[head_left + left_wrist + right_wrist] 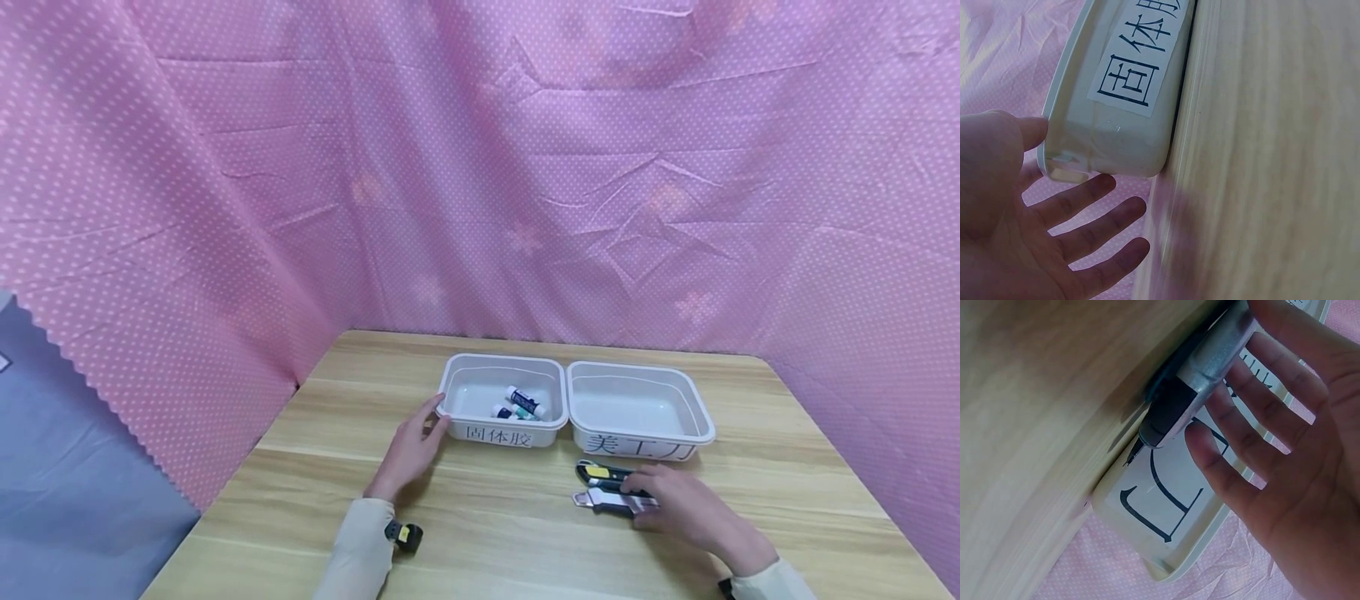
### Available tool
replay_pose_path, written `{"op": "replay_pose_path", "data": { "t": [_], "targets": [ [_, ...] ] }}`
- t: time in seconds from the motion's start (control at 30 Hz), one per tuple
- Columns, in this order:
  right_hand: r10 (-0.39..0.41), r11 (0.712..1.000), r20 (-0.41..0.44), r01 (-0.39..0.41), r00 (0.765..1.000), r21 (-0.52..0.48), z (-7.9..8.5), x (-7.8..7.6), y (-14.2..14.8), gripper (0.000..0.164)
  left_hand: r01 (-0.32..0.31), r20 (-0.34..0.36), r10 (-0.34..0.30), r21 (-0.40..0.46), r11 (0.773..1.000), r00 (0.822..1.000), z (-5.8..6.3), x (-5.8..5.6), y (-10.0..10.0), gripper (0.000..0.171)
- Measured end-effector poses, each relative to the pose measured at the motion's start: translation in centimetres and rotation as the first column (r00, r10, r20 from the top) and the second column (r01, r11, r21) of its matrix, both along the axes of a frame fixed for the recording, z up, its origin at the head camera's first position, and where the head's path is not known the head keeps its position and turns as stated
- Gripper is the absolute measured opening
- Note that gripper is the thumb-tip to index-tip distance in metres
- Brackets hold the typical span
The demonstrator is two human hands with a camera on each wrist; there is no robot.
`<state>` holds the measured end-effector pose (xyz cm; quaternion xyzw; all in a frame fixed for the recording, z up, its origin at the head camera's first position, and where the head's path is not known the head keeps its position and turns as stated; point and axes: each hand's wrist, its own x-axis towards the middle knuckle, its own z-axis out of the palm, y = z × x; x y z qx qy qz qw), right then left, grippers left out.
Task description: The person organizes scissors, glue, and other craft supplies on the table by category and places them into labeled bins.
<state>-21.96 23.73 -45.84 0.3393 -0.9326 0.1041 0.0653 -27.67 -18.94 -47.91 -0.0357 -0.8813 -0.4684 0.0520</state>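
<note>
Two white bins stand side by side on the wooden table. My left hand (408,454) touches the left end of the left bin (546,430), thumb at its rim and the other fingers extended; the index fingertip is hidden behind the rim. Several glue sticks (527,402) lie inside. In front of the right bin (576,429), a black-and-yellow utility knife (597,472) lies beside a silver-and-black utility knife (600,497). My right hand (686,508) covers their right ends. In the right wrist view, thumb and fingers pinch the silver knife's body (1219,356).
Printed labels are on the bins' front walls: one label (498,436) on the left, another (641,447) on the right. A pink dotted cloth (480,183) hangs behind and beside the table (487,517). At the far left hangs a blue-grey cloth (67,467).
</note>
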Motion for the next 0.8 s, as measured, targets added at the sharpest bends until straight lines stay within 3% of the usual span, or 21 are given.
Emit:
{"op": "replay_pose_path", "data": {
  "t": [0.8],
  "targets": [
    [0.056, 0.998, -0.004, -0.056, 0.998, -0.011, -0.28, 0.18, -0.26, 0.036, 0.0, 0.004, 0.0, -0.013, 1.0, 1.0, -0.24, -0.05, -0.05, 0.057]
  ]
}}
